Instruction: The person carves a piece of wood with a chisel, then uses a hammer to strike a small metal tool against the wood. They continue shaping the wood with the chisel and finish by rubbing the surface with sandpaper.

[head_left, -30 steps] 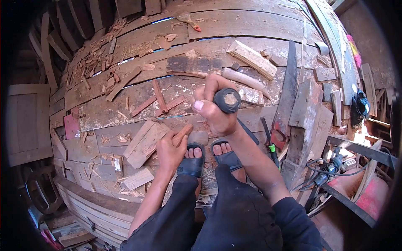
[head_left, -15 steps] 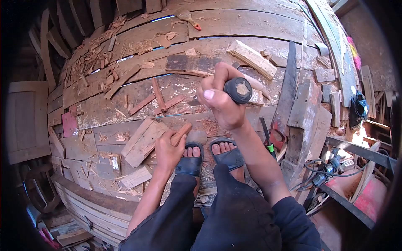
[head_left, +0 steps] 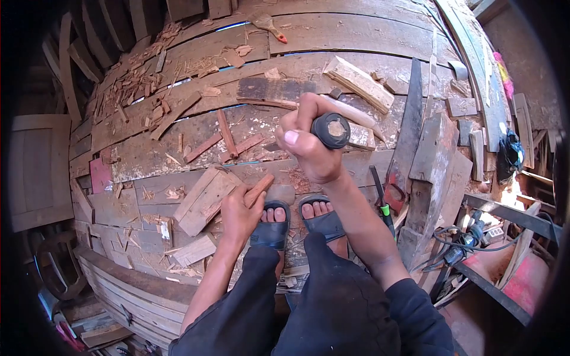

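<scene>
My left hand [head_left: 239, 213] is closed around a short reddish-brown piece of wood [head_left: 259, 190], held at a slant just above my left foot. Beside that hand lies a thick wooden block [head_left: 208, 199] on the floor. Raised in front of me, my right hand [head_left: 314, 145] grips a tool by its handle [head_left: 331, 131]. The round handle end faces the camera, with a black rim around a wooden core. Most of this tool is hidden behind the fist, so its kind is not clear.
A handsaw [head_left: 409, 118] with a red handle lies to the right, near a green-collared tool [head_left: 385, 210] and a heavy timber [head_left: 433, 148]. A paintbrush [head_left: 267, 26] lies far ahead. Wood chips and offcuts [head_left: 225, 133] litter the plank floor. A corded power tool [head_left: 460, 243] sits at right.
My right hand has shifted slightly left and down with the tool. The left hand holds the wood in nearly the same place.
</scene>
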`<action>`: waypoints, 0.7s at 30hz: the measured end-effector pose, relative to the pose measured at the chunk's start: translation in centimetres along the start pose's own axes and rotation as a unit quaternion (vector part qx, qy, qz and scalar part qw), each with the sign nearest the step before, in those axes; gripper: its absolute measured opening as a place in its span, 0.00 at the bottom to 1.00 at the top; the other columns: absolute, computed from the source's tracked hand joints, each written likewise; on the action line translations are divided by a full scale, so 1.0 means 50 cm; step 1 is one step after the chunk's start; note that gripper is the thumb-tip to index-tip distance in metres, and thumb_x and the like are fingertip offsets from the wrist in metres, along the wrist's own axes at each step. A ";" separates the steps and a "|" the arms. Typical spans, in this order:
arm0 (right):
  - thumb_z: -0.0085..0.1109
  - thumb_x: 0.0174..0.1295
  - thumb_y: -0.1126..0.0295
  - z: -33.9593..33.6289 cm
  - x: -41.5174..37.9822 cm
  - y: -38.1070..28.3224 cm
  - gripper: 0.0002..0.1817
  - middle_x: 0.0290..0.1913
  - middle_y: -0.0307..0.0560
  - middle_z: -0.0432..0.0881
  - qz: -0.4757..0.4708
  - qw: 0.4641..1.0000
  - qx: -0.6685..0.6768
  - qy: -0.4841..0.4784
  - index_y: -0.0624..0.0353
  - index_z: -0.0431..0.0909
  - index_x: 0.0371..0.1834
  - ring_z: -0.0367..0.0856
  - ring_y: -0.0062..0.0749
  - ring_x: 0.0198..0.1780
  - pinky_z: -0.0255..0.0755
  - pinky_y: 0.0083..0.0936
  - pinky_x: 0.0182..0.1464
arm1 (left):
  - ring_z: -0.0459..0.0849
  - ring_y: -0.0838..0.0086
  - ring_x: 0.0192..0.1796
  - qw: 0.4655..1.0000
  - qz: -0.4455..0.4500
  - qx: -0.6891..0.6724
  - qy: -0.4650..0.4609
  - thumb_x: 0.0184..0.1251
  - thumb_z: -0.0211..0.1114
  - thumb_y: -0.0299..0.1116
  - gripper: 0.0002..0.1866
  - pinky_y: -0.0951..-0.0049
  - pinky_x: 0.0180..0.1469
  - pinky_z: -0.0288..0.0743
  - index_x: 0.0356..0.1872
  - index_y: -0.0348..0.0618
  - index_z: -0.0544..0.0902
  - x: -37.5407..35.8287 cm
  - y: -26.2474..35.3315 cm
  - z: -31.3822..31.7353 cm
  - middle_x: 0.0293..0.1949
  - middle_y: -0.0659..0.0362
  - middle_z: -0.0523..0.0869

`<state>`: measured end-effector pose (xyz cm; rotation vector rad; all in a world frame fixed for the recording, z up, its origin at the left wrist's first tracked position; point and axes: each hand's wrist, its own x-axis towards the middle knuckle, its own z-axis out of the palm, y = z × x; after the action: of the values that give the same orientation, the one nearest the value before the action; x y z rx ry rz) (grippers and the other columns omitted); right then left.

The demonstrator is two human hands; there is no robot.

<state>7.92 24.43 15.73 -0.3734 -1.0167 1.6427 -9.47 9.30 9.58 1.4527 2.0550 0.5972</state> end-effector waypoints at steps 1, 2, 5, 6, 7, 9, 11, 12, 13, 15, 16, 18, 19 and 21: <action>0.64 0.59 0.72 0.003 -0.004 0.002 0.12 0.22 0.37 0.71 0.002 1.000 -0.012 0.005 0.55 0.67 0.26 0.72 0.19 0.25 0.66 0.24 0.25 | 0.94 0.56 0.38 1.000 -0.007 -0.004 -0.006 0.61 0.77 0.29 0.12 0.62 0.43 0.85 0.42 0.31 0.89 0.001 0.006 0.000 0.33 0.41 0.91; 0.64 0.59 0.72 0.009 -0.010 0.008 0.13 0.22 0.37 0.71 0.004 1.000 -0.023 0.010 0.54 0.67 0.26 0.73 0.20 0.25 0.67 0.25 0.25 | 0.95 0.56 0.38 1.000 -0.014 -0.007 -0.011 0.61 0.77 0.29 0.13 0.62 0.43 0.85 0.42 0.31 0.89 0.004 0.011 -0.001 0.34 0.41 0.92; 0.64 0.59 0.76 -0.029 -0.096 0.211 0.12 0.22 0.35 0.70 -0.007 0.983 -0.177 -0.041 0.58 0.68 0.26 0.69 0.17 0.26 0.62 0.23 0.26 | 0.94 0.56 0.38 0.999 0.010 -0.033 0.001 0.62 0.77 0.30 0.13 0.62 0.43 0.85 0.42 0.30 0.89 0.004 0.000 0.003 0.34 0.40 0.91; 0.64 0.60 0.78 -0.026 -0.101 0.226 0.13 0.22 0.33 0.70 -0.015 0.965 -0.251 -0.069 0.59 0.68 0.26 0.67 0.16 0.26 0.60 0.23 0.27 | 0.94 0.56 0.38 0.999 0.026 -0.045 0.008 0.62 0.77 0.30 0.13 0.62 0.42 0.85 0.42 0.30 0.89 0.004 0.002 0.004 0.34 0.40 0.91; 0.64 0.60 0.78 -0.035 -0.100 0.237 0.12 0.23 0.33 0.70 -0.020 0.981 -0.191 -0.004 0.59 0.68 0.26 0.67 0.16 0.26 0.60 0.23 0.27 | 0.94 0.56 0.38 0.999 0.021 -0.038 0.008 0.61 0.77 0.30 0.13 0.62 0.42 0.85 0.42 0.30 0.89 0.008 0.006 0.004 0.34 0.40 0.91; 0.64 0.60 0.78 -0.036 -0.083 0.232 0.12 0.23 0.34 0.71 -0.018 0.993 -0.087 0.082 0.58 0.68 0.26 0.68 0.16 0.26 0.61 0.23 0.27 | 0.94 0.56 0.38 1.000 0.005 -0.017 0.000 0.61 0.77 0.30 0.13 0.62 0.42 0.85 0.42 0.30 0.89 0.000 0.010 -0.008 0.34 0.40 0.91; 0.64 0.60 0.78 -0.028 -0.044 0.128 0.12 0.23 0.35 0.71 0.000 0.996 -0.037 0.075 0.58 0.68 0.26 0.68 0.16 0.26 0.62 0.23 0.27 | 0.94 0.56 0.37 1.000 -0.005 -0.016 -0.001 0.61 0.77 0.29 0.13 0.62 0.42 0.85 0.42 0.30 0.89 0.003 0.002 -0.013 0.34 0.40 0.91; 0.64 0.60 0.78 -0.023 -0.028 0.060 0.12 0.23 0.35 0.71 0.015 0.998 -0.032 0.049 0.58 0.68 0.26 0.68 0.16 0.26 0.62 0.22 0.27 | 0.94 0.56 0.37 1.000 -0.012 -0.021 -0.006 0.61 0.77 0.29 0.13 0.62 0.41 0.85 0.42 0.30 0.89 -0.001 0.002 -0.007 0.34 0.40 0.91; 0.64 0.60 0.78 -0.015 -0.018 0.020 0.12 0.23 0.35 0.71 0.006 0.999 -0.012 0.033 0.58 0.68 0.26 0.68 0.16 0.26 0.62 0.22 0.28 | 0.94 0.56 0.37 1.000 -0.003 -0.025 -0.006 0.61 0.77 0.29 0.13 0.62 0.41 0.85 0.43 0.30 0.89 0.000 0.003 -0.003 0.34 0.40 0.91; 0.64 0.59 0.79 -0.002 -0.012 -0.028 0.12 0.24 0.36 0.72 -0.010 0.999 0.031 0.003 0.58 0.68 0.26 0.68 0.16 0.26 0.63 0.22 0.28 | 0.94 0.56 0.38 0.999 0.013 -0.030 -0.008 0.61 0.78 0.29 0.14 0.62 0.41 0.85 0.43 0.31 0.89 0.000 -0.003 -0.005 0.34 0.40 0.91; 0.63 0.59 0.77 -0.002 -0.015 -0.022 0.13 0.23 0.36 0.71 -0.012 1.000 0.021 0.008 0.56 0.67 0.25 0.68 0.18 0.25 0.63 0.22 0.27 | 0.95 0.56 0.38 0.999 0.020 -0.027 -0.008 0.61 0.78 0.29 0.14 0.62 0.41 0.85 0.44 0.30 0.89 0.000 -0.005 -0.004 0.34 0.40 0.91; 0.63 0.59 0.74 0.002 -0.028 0.024 0.14 0.21 0.38 0.71 -0.016 1.000 0.004 0.017 0.53 0.65 0.25 0.68 0.20 0.24 0.64 0.24 0.26 | 0.95 0.56 0.39 0.999 0.034 -0.019 -0.007 0.61 0.78 0.29 0.14 0.62 0.42 0.85 0.44 0.30 0.89 0.000 -0.012 -0.003 0.34 0.40 0.91; 0.64 0.59 0.74 0.000 -0.052 0.078 0.14 0.23 0.37 0.72 0.033 0.998 -0.009 0.046 0.55 0.65 0.26 0.70 0.20 0.26 0.65 0.23 0.28 | 0.95 0.56 0.39 0.999 0.035 -0.018 -0.013 0.61 0.78 0.29 0.14 0.62 0.42 0.85 0.44 0.30 0.89 -0.001 -0.015 -0.004 0.34 0.40 0.91; 0.64 0.59 0.76 -0.006 -0.088 0.178 0.13 0.24 0.36 0.74 0.052 0.991 -0.124 0.015 0.57 0.66 0.26 0.71 0.18 0.27 0.66 0.21 0.30 | 0.95 0.56 0.40 0.999 0.040 -0.019 -0.026 0.61 0.78 0.29 0.14 0.62 0.42 0.85 0.44 0.30 0.89 -0.001 -0.013 -0.006 0.35 0.39 0.91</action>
<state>3.97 20.41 7.53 -0.6240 -1.1987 1.6020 -10.12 9.05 9.41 1.5183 1.9438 0.6210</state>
